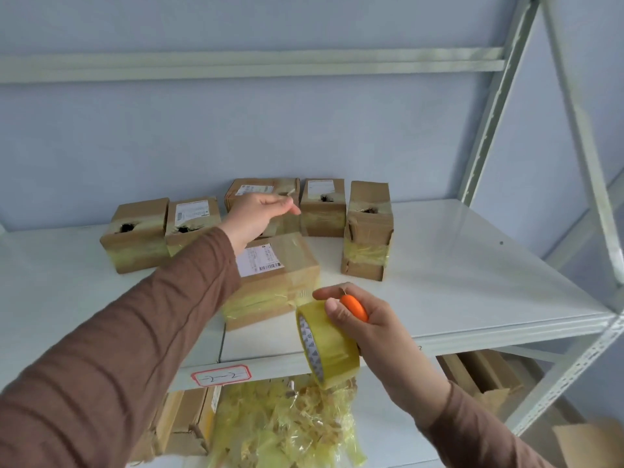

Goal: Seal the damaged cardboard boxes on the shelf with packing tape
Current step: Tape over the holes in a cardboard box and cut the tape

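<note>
Both brown sleeves reach out from the camera. Nearest, the right hand (358, 319) grips the tape roll (326, 346) together with an orange cutter (354, 307), just off the shelf (472, 282) edge. Farther in, the left hand (256, 214) pinches the free tape end above the front box (273, 282), the strip running back toward the roll.

Stretched in the air, that strip could twist, stick to itself, or land crooked. Five more torn boxes (368, 231) stand behind on the white metal shelf, against a pale blue wall. Scrap tape (287, 427) is piled on the shelf below.
</note>
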Available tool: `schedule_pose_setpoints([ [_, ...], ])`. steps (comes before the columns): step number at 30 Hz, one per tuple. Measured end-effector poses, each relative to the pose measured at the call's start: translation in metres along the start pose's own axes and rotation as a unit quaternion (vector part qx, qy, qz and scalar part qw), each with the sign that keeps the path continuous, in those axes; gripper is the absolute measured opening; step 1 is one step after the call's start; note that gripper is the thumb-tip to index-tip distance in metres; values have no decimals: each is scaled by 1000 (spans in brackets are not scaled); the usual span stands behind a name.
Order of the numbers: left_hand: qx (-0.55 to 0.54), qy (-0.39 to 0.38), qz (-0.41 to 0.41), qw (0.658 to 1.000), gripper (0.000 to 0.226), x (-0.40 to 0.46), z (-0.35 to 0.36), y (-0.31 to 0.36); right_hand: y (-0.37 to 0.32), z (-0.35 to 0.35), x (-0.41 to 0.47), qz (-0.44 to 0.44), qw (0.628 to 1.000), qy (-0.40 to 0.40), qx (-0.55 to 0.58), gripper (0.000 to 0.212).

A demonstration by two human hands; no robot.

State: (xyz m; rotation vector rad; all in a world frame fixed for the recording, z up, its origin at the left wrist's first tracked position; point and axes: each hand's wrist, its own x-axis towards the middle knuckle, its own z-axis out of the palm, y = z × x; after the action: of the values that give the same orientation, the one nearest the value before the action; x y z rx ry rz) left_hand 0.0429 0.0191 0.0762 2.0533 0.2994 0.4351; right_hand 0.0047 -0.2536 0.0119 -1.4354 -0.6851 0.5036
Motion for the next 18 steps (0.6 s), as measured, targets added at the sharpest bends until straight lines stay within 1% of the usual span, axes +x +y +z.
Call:
schedule_pose_setpoints([
  [2, 48, -42, -14, 998, 25, 14, -4, -8, 1, 5, 5, 12, 1000, 10, -5, 26],
  [3, 64, -52, -16, 996, 25, 19, -5, -14, 1, 6, 9, 15, 999, 25, -16, 26],
  [6, 134, -55, -7, 989, 31, 28, -4, -33, 0, 6, 25, 21, 997, 60, -51, 15],
  [9, 170, -33, -9, 985, 38, 31, -4, -49, 2, 10, 34, 32, 995, 69, -66, 12],
  [11, 192, -11, -15, 981, 53, 34, -1, -56, 5, 11, 37, 30, 993, 78, -88, 13],
  [15, 276, 19, -19, 961, 66, 40, 5, -68, 13, 9, 40, 27, 991, 89, -97, 13],
  [18, 331, 3, -37, 943, 51, 40, 9, -68, 17, 9, 41, 29, 989, 84, -117, 14],
])
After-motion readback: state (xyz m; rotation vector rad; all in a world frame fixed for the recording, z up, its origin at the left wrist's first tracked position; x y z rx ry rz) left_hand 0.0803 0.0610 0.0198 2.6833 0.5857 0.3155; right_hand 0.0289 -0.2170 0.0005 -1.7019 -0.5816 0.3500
